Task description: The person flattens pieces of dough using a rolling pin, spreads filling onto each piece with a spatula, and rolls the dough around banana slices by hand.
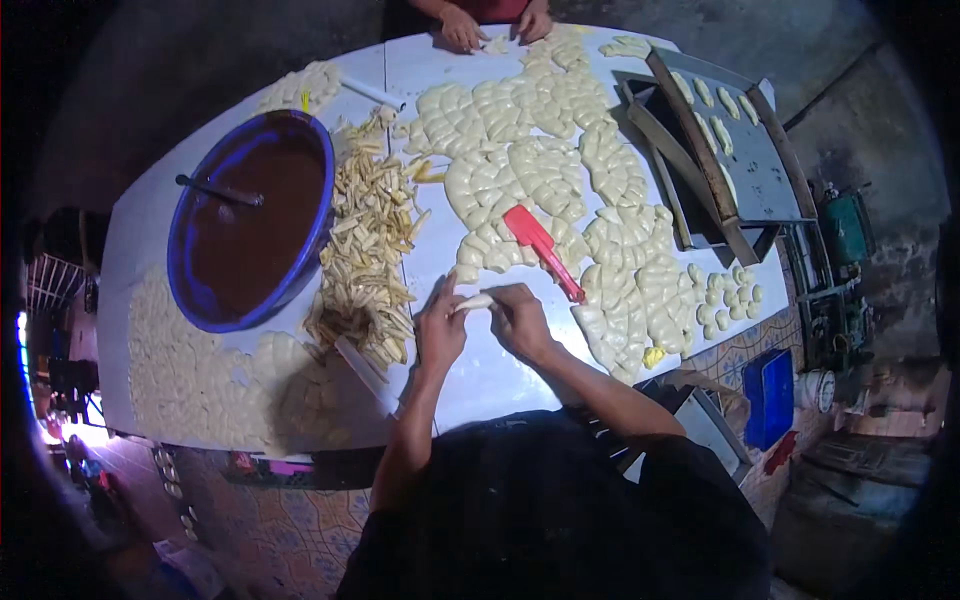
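Observation:
Both my hands meet over the white table near its front edge. Between them is a small piece of pale dough. My left hand pinches one end of it, fingers closed. The other end is in the closed fingers of my right hand. Just beyond lie many flattened dough pieces, packed side by side. On top of them rests a red spatula. A heap of pale yellow sliced strips, which look like banana, lies to the left of my hands.
A blue tub of brown mixture stands left, a ladle handle leaning in it. More dough covers the left side. Stacked metal trays with dough rolls sit far right. Across the table are another person's hands. A blue crate stands lower right.

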Action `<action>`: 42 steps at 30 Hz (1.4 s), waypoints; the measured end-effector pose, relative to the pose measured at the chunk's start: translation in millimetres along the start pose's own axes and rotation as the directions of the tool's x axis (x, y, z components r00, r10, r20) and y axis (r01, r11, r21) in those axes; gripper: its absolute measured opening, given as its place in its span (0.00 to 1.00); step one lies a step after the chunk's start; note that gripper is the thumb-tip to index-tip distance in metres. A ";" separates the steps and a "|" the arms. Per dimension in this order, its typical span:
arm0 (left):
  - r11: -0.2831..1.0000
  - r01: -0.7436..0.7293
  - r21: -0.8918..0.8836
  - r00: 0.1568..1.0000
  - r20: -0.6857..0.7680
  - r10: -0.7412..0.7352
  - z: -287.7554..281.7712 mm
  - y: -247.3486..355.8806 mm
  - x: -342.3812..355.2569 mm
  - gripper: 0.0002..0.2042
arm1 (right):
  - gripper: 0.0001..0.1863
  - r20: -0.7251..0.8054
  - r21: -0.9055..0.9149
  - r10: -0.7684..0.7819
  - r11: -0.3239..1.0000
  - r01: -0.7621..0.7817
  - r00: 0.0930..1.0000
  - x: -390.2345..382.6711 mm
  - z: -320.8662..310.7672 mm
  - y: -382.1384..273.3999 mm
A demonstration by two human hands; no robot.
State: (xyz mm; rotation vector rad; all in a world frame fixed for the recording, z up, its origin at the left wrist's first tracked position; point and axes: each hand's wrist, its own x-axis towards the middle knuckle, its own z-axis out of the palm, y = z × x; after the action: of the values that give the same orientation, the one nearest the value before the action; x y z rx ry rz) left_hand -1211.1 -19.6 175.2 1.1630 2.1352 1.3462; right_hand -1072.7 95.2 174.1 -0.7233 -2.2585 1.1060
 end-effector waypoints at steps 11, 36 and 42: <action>0.975 -0.161 0.153 0.961 0.249 0.119 -12.1 42.6 -132.2 0.28 | 0.36 0.244 0.063 0.034 0.997 -0.051 0.969 -152.0 -80.3 -6.1; 0.983 -0.115 0.143 0.976 -0.168 0.139 -4.0 5.1 -135.5 0.18 | 0.35 0.551 -0.407 -0.259 0.747 0.526 0.794 -39.0 -2.5 9.5; 0.970 -0.157 0.187 0.962 -0.193 0.193 -5.1 1.0 -138.0 0.18 | 0.35 0.419 -0.575 -0.038 0.762 0.297 0.907 -15.8 -25.2 16.2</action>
State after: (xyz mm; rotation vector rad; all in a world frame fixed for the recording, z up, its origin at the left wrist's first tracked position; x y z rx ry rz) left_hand -1131.8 -131.8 162.0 1.3590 2.3832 1.4421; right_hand -1041.1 106.9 170.8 -0.5437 -3.0197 0.3899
